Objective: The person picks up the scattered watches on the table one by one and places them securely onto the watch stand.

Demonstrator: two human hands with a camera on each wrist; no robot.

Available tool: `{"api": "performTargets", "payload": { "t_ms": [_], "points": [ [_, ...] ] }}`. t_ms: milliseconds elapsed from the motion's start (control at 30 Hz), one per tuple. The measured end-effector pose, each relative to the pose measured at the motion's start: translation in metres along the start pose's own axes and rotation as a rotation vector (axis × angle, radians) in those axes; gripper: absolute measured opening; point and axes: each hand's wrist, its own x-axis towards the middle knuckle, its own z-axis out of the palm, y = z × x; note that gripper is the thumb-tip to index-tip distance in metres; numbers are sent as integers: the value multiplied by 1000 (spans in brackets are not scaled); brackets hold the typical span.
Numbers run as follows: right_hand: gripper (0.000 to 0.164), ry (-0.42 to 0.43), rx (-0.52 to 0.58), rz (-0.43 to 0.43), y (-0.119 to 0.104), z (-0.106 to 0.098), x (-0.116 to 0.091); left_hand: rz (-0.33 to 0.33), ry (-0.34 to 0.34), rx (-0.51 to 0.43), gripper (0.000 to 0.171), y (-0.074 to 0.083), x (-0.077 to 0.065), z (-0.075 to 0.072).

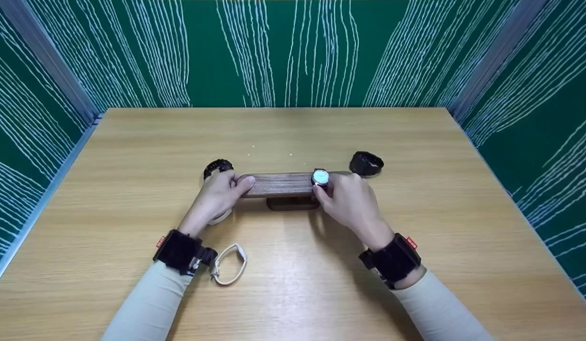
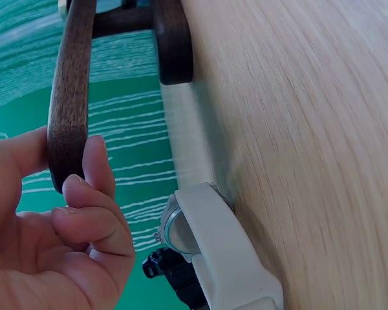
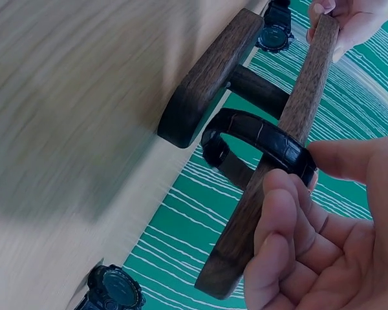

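A dark wooden T-shaped watch stand stands on the table, its base below the crossbar. My left hand pinches the crossbar's left end between thumb and fingers. Around the bar, right of the middle, loops a wristwatch with a pale round dial. Its black strap hangs round the wood in the right wrist view. The thumb and fingers of my right hand grip this watch at the bar. The bar's right end is mostly behind that hand in the head view.
A black watch lies beyond my right hand, another black watch beyond my left. A white-strapped watch stands beneath the left hand, mostly covered in the head view. Nearer lies a slim white band. Green patterned panels enclose the table.
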Motion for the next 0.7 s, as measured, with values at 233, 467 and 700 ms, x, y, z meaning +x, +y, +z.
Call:
{"api": "performTargets", "payload": {
  "t_ms": [233, 467, 700],
  "points": [
    [49, 10, 0, -14, -4, 3, 2, -6, -1, -18, 37, 1, -1, 0],
    [46, 10, 8, -25, -9, 4, 3, -13, -3, -9, 38, 1, 0, 0],
    [44, 36, -6, -47, -12, 7, 3, 10, 13, 22, 37, -1, 2, 1]
  ]
}}
